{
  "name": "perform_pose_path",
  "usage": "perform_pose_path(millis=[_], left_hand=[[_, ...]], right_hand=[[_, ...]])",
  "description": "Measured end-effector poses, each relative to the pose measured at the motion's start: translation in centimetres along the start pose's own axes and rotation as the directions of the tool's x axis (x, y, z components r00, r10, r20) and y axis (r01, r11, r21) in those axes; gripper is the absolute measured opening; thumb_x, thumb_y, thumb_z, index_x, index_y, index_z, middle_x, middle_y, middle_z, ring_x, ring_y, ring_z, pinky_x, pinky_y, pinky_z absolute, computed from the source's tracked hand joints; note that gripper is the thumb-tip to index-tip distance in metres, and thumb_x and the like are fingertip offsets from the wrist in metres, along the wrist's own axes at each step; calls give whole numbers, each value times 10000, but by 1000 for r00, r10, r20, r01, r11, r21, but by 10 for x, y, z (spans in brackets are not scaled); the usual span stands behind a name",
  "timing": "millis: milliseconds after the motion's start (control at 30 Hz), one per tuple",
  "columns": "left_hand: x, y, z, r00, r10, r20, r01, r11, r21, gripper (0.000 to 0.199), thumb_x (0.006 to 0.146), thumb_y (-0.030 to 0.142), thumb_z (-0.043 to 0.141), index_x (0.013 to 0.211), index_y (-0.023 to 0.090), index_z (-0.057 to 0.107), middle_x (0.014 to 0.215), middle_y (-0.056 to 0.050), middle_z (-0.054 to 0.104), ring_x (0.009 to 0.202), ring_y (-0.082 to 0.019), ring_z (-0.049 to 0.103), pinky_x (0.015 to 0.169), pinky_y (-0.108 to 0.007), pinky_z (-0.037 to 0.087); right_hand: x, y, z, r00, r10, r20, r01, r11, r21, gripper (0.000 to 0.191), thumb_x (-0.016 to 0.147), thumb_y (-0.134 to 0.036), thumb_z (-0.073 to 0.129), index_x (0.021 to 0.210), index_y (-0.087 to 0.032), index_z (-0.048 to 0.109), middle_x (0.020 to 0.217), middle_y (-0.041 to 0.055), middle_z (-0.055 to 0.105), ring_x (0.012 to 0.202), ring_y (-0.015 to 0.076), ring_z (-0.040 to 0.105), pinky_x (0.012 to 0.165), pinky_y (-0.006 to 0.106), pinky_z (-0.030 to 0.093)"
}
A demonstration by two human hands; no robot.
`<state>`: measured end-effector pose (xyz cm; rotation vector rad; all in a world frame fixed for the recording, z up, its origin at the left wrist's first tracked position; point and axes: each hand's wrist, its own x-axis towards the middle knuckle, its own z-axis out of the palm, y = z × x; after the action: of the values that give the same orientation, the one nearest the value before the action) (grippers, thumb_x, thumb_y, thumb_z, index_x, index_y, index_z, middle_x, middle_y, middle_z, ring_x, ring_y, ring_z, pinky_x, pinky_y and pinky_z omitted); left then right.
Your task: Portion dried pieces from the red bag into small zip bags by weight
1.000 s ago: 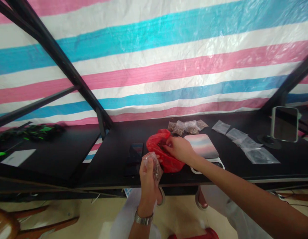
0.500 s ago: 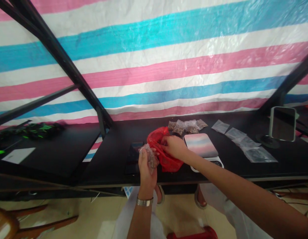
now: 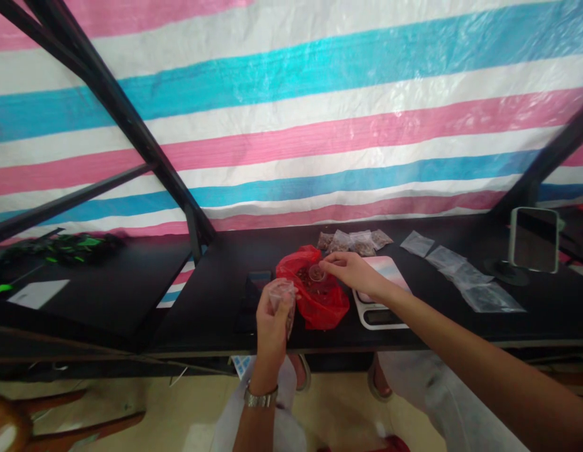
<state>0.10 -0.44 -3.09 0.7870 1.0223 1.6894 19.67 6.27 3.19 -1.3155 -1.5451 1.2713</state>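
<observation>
Your left hand (image 3: 271, 333) wraps its fingers (image 3: 278, 300) around a clear plastic bag (image 3: 286, 302), held upright just above the black counter (image 3: 211, 314). Your right hand (image 3: 352, 271) reaches across, its narrowed fingertips (image 3: 330, 262) pinching the rim of a small clear cup (image 3: 316, 274) that sits in the mouth of a red plastic bag (image 3: 322, 311) of dark granules. Just right of that bag lies a pastel-topped digital scale (image 3: 379, 317); small filled bags (image 3: 350, 242) sit in a row behind, and empty clear bags (image 3: 465, 275) lie further right.
</observation>
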Motion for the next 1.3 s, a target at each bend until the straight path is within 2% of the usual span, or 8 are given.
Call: perform_pose_path(millis=[300,400,567,700,833,933,1100,1300], left_hand=[[-12,-4,18,985,55,161,-91,970,224,384,760,319,908,1084,198,741,946,-38,787,880,-186,747,860,-293,586],[-11,-4,22,989,37,143,-67,975,211,390,776,324,891,1111,202,732,989,-43,789,894,-178,742,854,-282,582],[-10,-1,27,988,66,143,-92,978,188,400,782,367,891,1112,206,733,1016,-38,780,876,-169,720,808,-260,570],[-10,-1,26,985,64,162,-96,975,202,401,797,414,884,1097,200,729,963,-22,763,806,-156,686,758,-246,554],[-9,-4,21,985,73,155,-107,970,219,420,796,433,878,1102,199,713,937,-24,762,809,-166,699,765,-262,566],[-7,-6,14,988,100,118,-127,961,247,430,783,427,882,1101,197,708,931,-32,771,825,-175,718,792,-280,581],[-4,-6,5,996,59,61,-73,960,269,457,761,469,892,1086,196,723,955,-50,789,833,-174,736,780,-274,588],[1,-8,5,999,42,5,-41,963,265,522,722,522,918,1092,204,732,950,-45,796,827,-170,747,780,-277,600]], right_hand=[[-18,-31,9,986,-165,21,166,977,-134,159,976,-316,694,918,-181,756,885,45,818,797,179,751,746,270,556],[-27,-37,13,924,-381,40,374,874,-312,108,966,-303,731,919,-208,754,951,32,816,877,186,738,846,294,539],[-37,-33,12,764,-599,239,628,605,-490,76,1002,-294,735,1041,-231,753,1191,56,810,1106,212,720,999,335,470],[-39,-27,11,686,-667,292,691,470,-549,151,1067,-317,650,1136,-230,752,1326,78,779,1190,213,708,1004,337,459],[-36,-21,9,658,-725,203,675,447,-587,154,1060,-336,663,1129,-228,748,1253,73,802,1078,216,728,944,344,483],[-28,-14,5,706,-699,118,592,489,-641,100,1021,-310,719,1052,-221,752,1136,63,818,1031,230,731,939,359,482],[-7,0,8,911,-376,171,351,489,-799,50,967,-251,772,978,-202,774,1010,68,808,991,257,727,917,356,469],[16,5,28,959,-277,66,173,383,-907,235,1052,-328,630,1124,-146,762,1175,166,783,1146,303,697,974,371,462]])
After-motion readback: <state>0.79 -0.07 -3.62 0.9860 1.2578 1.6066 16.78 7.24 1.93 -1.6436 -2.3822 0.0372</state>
